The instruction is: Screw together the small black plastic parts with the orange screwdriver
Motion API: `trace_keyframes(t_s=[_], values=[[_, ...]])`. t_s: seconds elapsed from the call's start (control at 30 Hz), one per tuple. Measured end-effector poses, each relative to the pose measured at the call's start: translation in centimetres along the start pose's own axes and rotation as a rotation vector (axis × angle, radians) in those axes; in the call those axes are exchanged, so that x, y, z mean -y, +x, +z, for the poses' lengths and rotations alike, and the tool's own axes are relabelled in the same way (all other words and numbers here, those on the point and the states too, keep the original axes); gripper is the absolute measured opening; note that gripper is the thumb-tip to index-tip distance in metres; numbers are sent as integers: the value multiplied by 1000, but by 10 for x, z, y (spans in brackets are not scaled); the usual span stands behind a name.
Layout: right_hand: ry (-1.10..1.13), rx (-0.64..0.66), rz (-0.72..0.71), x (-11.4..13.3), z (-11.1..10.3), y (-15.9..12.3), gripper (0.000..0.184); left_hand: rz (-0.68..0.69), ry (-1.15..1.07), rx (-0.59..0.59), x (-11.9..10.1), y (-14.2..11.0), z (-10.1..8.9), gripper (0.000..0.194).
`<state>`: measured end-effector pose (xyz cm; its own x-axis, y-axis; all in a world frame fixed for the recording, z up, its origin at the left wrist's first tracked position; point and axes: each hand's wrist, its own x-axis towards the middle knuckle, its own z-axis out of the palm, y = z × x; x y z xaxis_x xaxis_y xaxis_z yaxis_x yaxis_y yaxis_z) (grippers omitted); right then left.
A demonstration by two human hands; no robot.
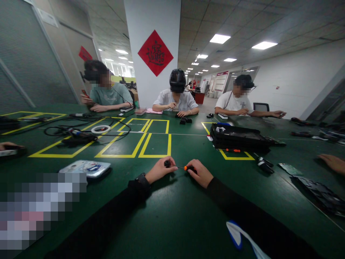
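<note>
Just above the green table, my left hand pinches a small round black part between thumb and fingers. My right hand is closed on a screwdriver with an orange and black handle. Its thin shaft points left and ends by my left fingertips; whether the tip touches anything there cannot be made out. Fingers and palm hide part of the black piece and most of the handle.
Black trays are stacked at the right, with an orange-handled tool before them. A phone-like silvery case lies left, black cables beyond it. Across the table sit several people. A blue-and-white strap lies near my right sleeve.
</note>
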<state>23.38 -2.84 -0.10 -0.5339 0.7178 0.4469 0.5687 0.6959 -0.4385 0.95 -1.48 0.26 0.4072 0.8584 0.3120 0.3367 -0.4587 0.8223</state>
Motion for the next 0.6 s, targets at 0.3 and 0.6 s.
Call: trace_keyframes(t_s=[0.3,0.6], values=[[12,-7,53,-3,3,-1,16,-7,15,0,-2,0,-1,27],[6,14,51,4,-2,0,16,-16,-21,16,-6,-1,0,26]])
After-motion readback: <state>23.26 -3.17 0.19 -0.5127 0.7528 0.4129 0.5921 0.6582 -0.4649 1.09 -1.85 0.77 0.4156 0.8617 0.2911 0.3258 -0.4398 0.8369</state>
